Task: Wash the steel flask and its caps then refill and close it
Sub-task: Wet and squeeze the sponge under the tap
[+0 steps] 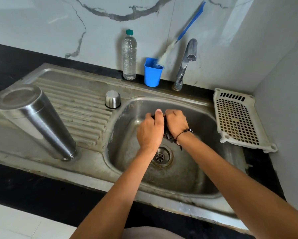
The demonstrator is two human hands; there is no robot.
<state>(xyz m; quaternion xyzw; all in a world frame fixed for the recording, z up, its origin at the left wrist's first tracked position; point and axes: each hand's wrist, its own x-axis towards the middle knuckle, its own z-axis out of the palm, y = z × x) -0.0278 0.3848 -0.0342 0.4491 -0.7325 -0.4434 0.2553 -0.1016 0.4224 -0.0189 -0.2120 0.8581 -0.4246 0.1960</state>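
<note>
The steel flask (35,121) stands upside down on the ribbed drainboard at the left, mouth down. A steel cap (112,99) sits upside down on the drainboard near the basin's corner. Over the sink basin (188,178), my left hand (150,130) and my right hand (176,123) are pressed together around a small dark object (168,134), mostly hidden between them. Both hands curl round it; a dark scrap of it hangs below my right wrist. What exactly the dark thing is, I cannot tell.
A clear plastic water bottle (129,56) and a blue cup (152,72) with a blue-handled bottle brush (182,31) stand at the back wall. The tap (186,62) overhangs the basin with no visible water flow. A white perforated tray (237,118) lies at the right. The drain (161,156) is open.
</note>
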